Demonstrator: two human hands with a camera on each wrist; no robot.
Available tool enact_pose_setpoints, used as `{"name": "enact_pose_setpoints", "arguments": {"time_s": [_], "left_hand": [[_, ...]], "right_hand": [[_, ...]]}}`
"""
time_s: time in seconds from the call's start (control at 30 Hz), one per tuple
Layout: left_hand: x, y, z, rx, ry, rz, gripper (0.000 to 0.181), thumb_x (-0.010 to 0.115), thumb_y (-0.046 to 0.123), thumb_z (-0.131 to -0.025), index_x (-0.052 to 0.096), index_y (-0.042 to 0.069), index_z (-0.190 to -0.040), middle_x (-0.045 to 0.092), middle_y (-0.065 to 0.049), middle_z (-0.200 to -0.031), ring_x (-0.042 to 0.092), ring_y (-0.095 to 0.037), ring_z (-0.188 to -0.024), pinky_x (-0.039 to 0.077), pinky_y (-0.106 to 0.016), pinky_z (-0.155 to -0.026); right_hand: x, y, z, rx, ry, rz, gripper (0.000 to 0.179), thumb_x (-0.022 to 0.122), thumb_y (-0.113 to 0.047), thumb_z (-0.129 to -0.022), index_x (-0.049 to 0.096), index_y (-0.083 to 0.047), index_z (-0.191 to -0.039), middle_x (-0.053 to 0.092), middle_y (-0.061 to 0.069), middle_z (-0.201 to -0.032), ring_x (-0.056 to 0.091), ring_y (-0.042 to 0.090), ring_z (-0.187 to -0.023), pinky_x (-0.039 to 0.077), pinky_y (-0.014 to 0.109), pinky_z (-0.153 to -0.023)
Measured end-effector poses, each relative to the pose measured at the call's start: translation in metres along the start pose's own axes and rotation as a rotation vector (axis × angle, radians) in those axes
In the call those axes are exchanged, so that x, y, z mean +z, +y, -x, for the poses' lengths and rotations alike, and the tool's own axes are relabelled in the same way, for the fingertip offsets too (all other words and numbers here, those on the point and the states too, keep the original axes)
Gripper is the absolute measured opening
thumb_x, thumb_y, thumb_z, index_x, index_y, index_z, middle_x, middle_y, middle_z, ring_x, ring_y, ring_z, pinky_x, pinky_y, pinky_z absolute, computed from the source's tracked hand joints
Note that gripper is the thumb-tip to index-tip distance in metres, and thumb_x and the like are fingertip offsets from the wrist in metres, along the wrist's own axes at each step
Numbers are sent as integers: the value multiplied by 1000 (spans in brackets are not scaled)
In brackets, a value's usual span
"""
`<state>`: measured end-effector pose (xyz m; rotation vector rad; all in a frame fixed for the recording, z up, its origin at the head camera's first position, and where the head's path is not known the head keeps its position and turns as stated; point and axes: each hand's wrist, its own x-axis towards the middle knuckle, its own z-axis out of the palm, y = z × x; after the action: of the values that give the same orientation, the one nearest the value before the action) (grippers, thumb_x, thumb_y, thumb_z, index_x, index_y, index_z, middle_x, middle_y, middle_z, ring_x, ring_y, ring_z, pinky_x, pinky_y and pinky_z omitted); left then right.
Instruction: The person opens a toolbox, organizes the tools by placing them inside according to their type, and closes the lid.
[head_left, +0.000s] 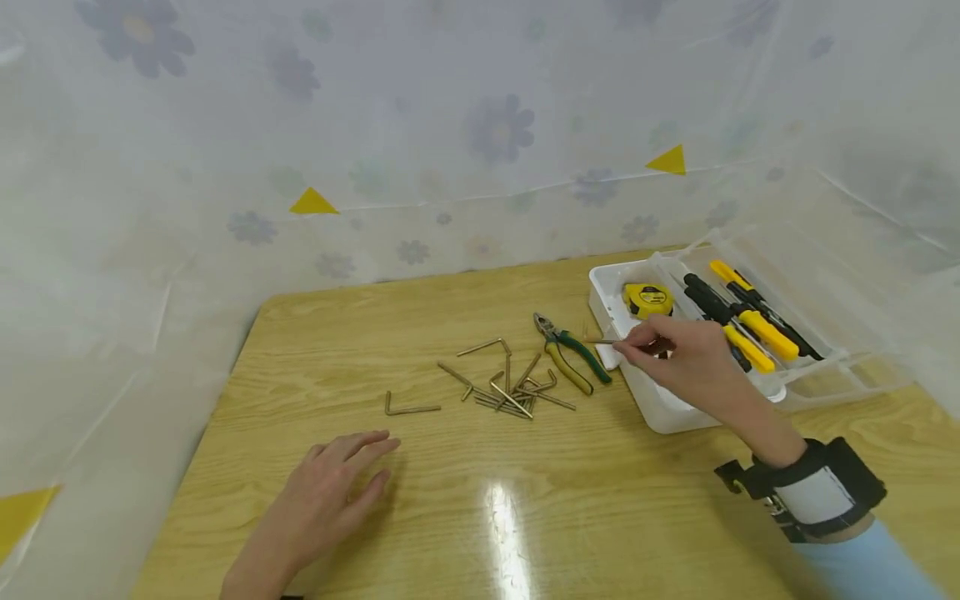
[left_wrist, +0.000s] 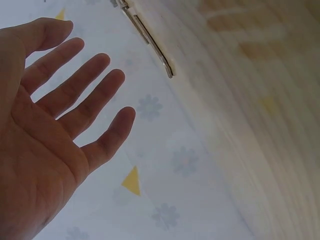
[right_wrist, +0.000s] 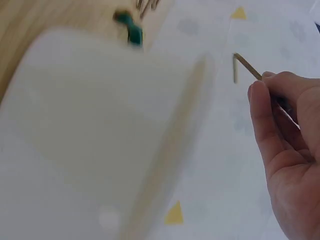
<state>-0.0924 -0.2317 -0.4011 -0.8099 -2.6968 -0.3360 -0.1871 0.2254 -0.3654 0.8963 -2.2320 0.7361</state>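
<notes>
Between thumb and fingertips my right hand pinches a small L-shaped hex key, its bent short end sticking out past the fingers. That hand is over the near left part of the white toolbox. My left hand hovers low at the table's front left, fingers spread and relaxed, palm bare in the left wrist view. A single hex key lies just beyond its fingertips. Several more hex keys form a loose pile mid-table, beside pliers with green and yellow handles.
In the toolbox sit a yellow tape measure and several yellow and black-handled tools. Its clear lid stands open on the right. A flowered plastic sheet hangs behind the wooden table.
</notes>
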Motion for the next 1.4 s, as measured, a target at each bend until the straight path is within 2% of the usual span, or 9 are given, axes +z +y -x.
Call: {"name": "enact_pose_setpoints", "arguments": {"time_s": [0.07, 0.17, 0.3, 0.43, 0.53, 0.73, 0.93, 1.13, 1.4], "left_hand": [[1, 1, -1, 1, -6, -6, 40, 79, 20, -88, 71, 19, -127, 72, -1, -126, 70, -22, -113, 58, -48, -85], [2, 4, -3, 7, -23, -8, 40, 79, 21, -88, 71, 20, -127, 72, -1, -127, 69, -21, -114, 58, -48, -87], [5, 9, -10, 55, -29, -8, 40, 80, 22, -88, 71, 21, -126, 71, 0, -128, 69, -20, -115, 58, -47, -88], [11, 18, -20, 142, -8, -14, 40, 81, 23, -86, 72, 21, -125, 71, 1, -127, 69, -19, -114, 57, -45, -86], [17, 28, -30, 210, -20, -11, 39, 80, 24, -87, 72, 21, -125, 71, 1, -127, 68, -19, -114, 57, -44, -86], [25, 51, -51, 312, -103, 1, 36, 73, 28, -93, 69, 23, -129, 70, 1, -132, 67, -18, -118, 56, -43, -92], [30, 67, -61, 394, -156, 19, 33, 67, 31, -98, 67, 24, -131, 69, 2, -134, 65, -16, -122, 56, -43, -93], [32, 68, -58, 378, -183, 8, 32, 67, 30, -98, 68, 25, -130, 69, 3, -133, 65, -15, -122, 56, -44, -94], [32, 64, -60, 367, -181, 22, 32, 68, 30, -97, 68, 24, -129, 69, 1, -133, 67, -17, -121, 57, -46, -95]], "right_hand": [[-14, 9, 4, -14, 60, 61, 52, 55, -55, -98, 70, -10, -78, 73, -2, -71, 65, 3, -58, 49, 8, -58], [-38, 23, 11, 8, 137, 145, 58, 55, -58, -97, 70, -7, -73, 72, 3, -66, 61, -9, -60, 45, 5, -57], [-71, 42, 26, 121, 215, 228, 70, 54, -65, -94, 69, -1, -69, 72, 16, -68, 46, -30, -73, 37, 1, -56], [-99, 54, 43, 257, 223, 352, 46, 71, -33, -96, 66, 6, -73, 72, 28, -75, 31, -38, -78, 31, -3, -60], [-113, 59, 55, 347, 200, 443, 16, 78, 3, -83, 65, 9, -76, 70, 32, -76, 25, -38, -75, 27, -4, -61], [-126, 64, 72, 486, 155, 472, 13, 77, 10, -78, 64, 10, -75, 65, 32, -69, 22, -35, -63, 25, 2, -52], [-133, 68, 69, 489, 10, 543, 17, 80, 4, -80, 65, 7, -72, 59, 18, -56, 29, -12, -48, 28, 20, -44], [-135, 88, 33, 558, -254, 522, 19, 77, -5, -87, 66, 9, -79, 63, 16, -63, 49, 21, -51, 37, 36, -50], [-138, 129, -23, 602, -551, 449, 16, 67, -6, -90, 70, 10, -89, 68, 15, -73, 56, 25, -61, 44, 34, -53]]}}
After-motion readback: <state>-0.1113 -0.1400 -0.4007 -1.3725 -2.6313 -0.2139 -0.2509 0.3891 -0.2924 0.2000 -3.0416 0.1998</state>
